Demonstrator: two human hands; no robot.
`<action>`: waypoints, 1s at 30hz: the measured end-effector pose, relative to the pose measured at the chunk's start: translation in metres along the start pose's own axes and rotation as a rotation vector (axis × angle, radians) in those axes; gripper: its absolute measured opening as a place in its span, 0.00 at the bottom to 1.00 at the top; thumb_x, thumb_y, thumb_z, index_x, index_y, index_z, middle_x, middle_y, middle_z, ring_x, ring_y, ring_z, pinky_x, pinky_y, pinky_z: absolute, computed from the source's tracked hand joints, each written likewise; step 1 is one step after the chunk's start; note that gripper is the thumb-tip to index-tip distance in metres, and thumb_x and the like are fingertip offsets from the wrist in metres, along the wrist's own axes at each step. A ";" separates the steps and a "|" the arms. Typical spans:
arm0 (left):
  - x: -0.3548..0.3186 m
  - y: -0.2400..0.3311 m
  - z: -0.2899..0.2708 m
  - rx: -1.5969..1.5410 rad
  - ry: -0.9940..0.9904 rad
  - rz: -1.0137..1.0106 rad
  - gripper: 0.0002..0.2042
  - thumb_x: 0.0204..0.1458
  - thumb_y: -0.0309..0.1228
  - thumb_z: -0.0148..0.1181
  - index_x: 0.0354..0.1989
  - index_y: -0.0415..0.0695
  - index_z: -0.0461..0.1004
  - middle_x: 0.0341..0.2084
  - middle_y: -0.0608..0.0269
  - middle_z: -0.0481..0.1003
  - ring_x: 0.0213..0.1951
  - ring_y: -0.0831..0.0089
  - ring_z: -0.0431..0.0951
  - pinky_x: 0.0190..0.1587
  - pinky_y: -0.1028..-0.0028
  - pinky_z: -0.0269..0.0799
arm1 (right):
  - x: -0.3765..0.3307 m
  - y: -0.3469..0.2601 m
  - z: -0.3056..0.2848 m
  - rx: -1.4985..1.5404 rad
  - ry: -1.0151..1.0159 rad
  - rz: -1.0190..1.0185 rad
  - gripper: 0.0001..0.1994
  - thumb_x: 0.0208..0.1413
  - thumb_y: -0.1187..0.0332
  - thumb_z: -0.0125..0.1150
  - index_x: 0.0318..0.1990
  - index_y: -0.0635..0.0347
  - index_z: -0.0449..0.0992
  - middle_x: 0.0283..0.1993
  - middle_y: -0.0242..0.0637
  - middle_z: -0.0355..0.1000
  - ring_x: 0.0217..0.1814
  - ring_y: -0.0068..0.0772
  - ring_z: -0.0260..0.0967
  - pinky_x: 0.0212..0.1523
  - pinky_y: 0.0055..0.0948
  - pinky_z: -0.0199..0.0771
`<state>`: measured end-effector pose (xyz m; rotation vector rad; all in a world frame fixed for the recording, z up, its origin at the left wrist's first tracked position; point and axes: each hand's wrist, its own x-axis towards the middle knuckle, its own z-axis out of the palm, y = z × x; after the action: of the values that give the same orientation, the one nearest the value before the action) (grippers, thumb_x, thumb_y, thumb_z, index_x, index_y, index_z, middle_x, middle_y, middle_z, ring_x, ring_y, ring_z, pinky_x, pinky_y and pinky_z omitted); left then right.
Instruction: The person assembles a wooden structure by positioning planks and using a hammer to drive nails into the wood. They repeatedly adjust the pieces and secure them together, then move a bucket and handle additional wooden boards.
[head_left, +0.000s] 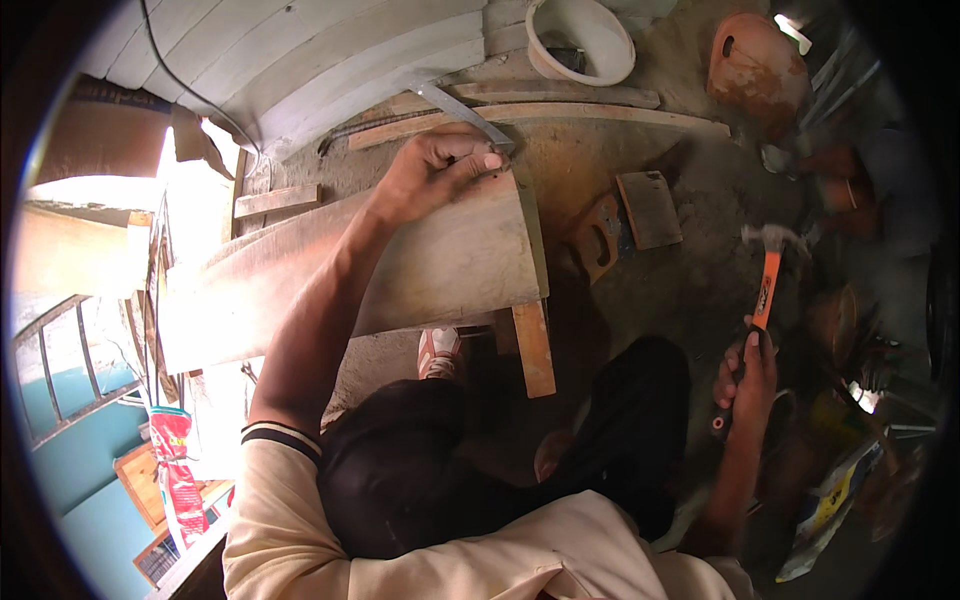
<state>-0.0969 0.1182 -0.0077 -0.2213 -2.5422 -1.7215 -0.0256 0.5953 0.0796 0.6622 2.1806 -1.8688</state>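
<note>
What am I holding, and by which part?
Your right hand holds a hammer by its dark lower handle; whether your left hand holds anything is unclear.

Hammer (766, 290): bright orange handle with dark marking, black grip, dull grey head. Board (450, 255): pale greyish tan, faint brown streaks, washed near-white at left, end edge greenish. Wood strip (535, 350) under it: orange-tan. Metal bar (460, 112): silver-grey. Shirt (480, 560): cream, sleeve cuff (283, 437) banded black and white. Trousers (400, 465): plain black. Shoe (439, 352): white with pinkish-red panels. Basin (628, 60): off-white. Plastic container (750, 70): faded orange, blotchy pale patches. Saw handle (597, 240): orange-brown. Wood block (650, 210): grey-brown. Planked wall (350, 70): whitish grey. Bag (178, 480): red and white, teal top edge. Side wall (105, 530): turquoise.
</note>
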 end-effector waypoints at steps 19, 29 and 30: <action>0.004 0.000 0.000 0.152 0.043 0.144 0.11 0.64 0.37 0.69 0.43 0.42 0.86 0.36 0.59 0.82 0.39 0.66 0.82 0.46 0.67 0.77 | -0.015 -0.064 0.135 -0.624 -0.485 -0.700 0.20 0.76 0.64 0.56 0.68 0.66 0.70 0.48 0.49 0.80 0.47 0.47 0.81 0.48 0.38 0.79; 0.005 -0.006 0.000 0.247 0.047 0.220 0.08 0.62 0.33 0.71 0.45 0.44 0.87 0.39 0.60 0.83 0.42 0.65 0.83 0.47 0.67 0.78 | -0.006 -0.089 0.156 -0.937 -0.599 -0.811 0.21 0.74 0.66 0.59 0.69 0.66 0.69 0.53 0.58 0.80 0.53 0.61 0.82 0.50 0.46 0.80; 0.005 -0.005 -0.001 0.252 0.032 0.195 0.08 0.62 0.33 0.71 0.45 0.44 0.87 0.40 0.60 0.83 0.43 0.65 0.83 0.48 0.66 0.79 | -0.005 -0.091 0.157 -0.893 -0.612 -0.836 0.21 0.74 0.66 0.59 0.69 0.66 0.69 0.52 0.57 0.80 0.52 0.60 0.82 0.50 0.45 0.80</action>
<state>-0.1023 0.1160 -0.0119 -0.4063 -2.5827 -1.3134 -0.0843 0.4322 0.1338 -0.9560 2.5833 -0.8301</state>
